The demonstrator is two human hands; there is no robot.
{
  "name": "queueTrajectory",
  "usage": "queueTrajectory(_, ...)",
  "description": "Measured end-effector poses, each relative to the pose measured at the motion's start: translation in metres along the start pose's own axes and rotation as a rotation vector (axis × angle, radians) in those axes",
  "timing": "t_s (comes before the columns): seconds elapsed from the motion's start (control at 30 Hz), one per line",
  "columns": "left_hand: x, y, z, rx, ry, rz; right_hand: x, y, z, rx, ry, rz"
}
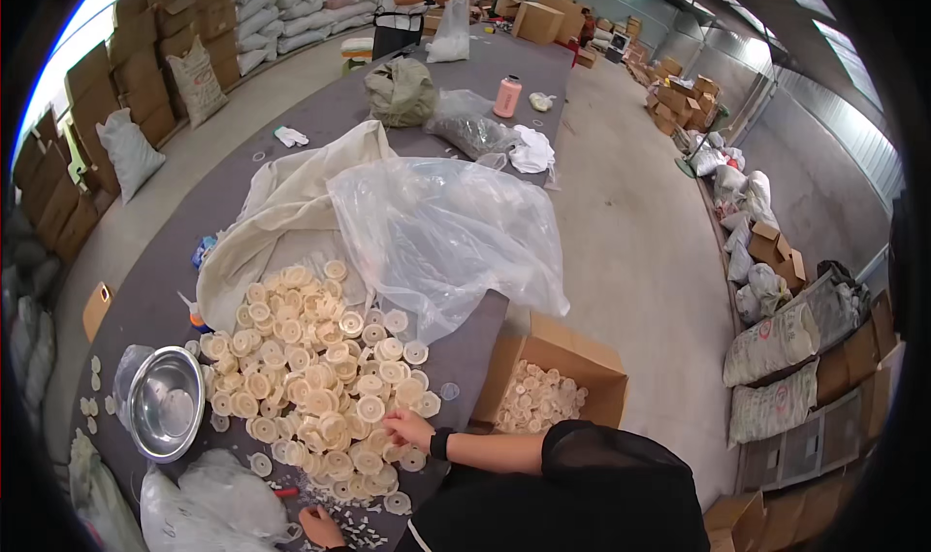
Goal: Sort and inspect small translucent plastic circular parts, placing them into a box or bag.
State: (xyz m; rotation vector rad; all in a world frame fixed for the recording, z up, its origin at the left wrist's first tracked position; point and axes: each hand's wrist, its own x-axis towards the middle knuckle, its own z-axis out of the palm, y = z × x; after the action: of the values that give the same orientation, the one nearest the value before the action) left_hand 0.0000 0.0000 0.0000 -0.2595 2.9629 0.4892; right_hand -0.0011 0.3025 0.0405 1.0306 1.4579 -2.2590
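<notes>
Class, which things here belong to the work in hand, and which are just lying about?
Seemingly in use: pale discs, at the right hand; white scraps, by the left hand; carton of pale pieces.

Seemingly just lying about: pink bottle; glove; green bundle.

On the grey table (330, 106): one shiny round metal bowl (167, 404) by the left edge, one pink cylindrical bottle (506, 97) near the far right edge, and pale cream round discs (320, 358), many, too overlapped to count. One open brown cardboard box (587, 356) beside the right edge.
</notes>
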Motion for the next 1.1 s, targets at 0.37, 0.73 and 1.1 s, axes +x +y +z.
queueTrajectory(0.37, 0.007, -0.019, 0.018, -0.822, 0.143, -0.318, -0.019, 0.025, 0.025, -0.168, -0.251, -0.142)
queueTrajectory(0.73, -0.048, 0.117, -0.024, -1.246, -0.324, -0.001, -0.030, 0.045, 0.048, -0.275, -0.423, -0.014)
queueTrajectory(1.1, -0.010, 0.091, 0.000, -1.319, -0.063, -0.261, 0.002, 0.022, 0.013, -0.200, -0.341, -0.139)
